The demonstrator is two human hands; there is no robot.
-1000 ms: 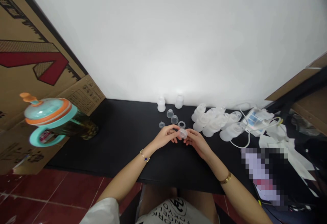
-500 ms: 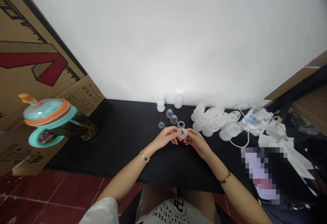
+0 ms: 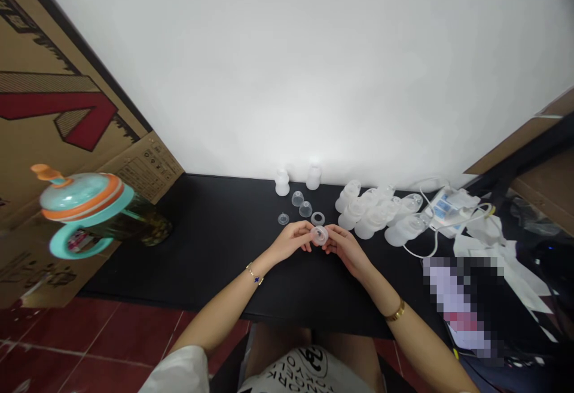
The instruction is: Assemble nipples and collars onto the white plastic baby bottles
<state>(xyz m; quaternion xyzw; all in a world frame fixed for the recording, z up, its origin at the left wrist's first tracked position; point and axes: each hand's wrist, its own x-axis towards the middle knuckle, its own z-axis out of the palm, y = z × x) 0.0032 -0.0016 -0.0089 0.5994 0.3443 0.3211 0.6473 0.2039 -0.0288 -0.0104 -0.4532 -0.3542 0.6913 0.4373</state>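
Both hands meet over the middle of the black table (image 3: 215,243). My left hand (image 3: 293,239) and my right hand (image 3: 343,245) pinch a small clear plastic cap (image 3: 319,235) between their fingertips, its round opening facing me. Just behind the hands lie a white ring (image 3: 317,218), two clear domed caps (image 3: 302,203) and a small clear disc (image 3: 283,219). Two small white bottles (image 3: 298,180) stand upright by the wall.
A pile of translucent white bottles (image 3: 381,213) lies to the right, beside a white device with a cord (image 3: 448,207) and crumpled plastic. A teal and orange lidded jug (image 3: 94,210) stands at the left against a cardboard box (image 3: 54,112).
The clear cap has been turned slightly between the fingertips; the hands stay in the same spot.
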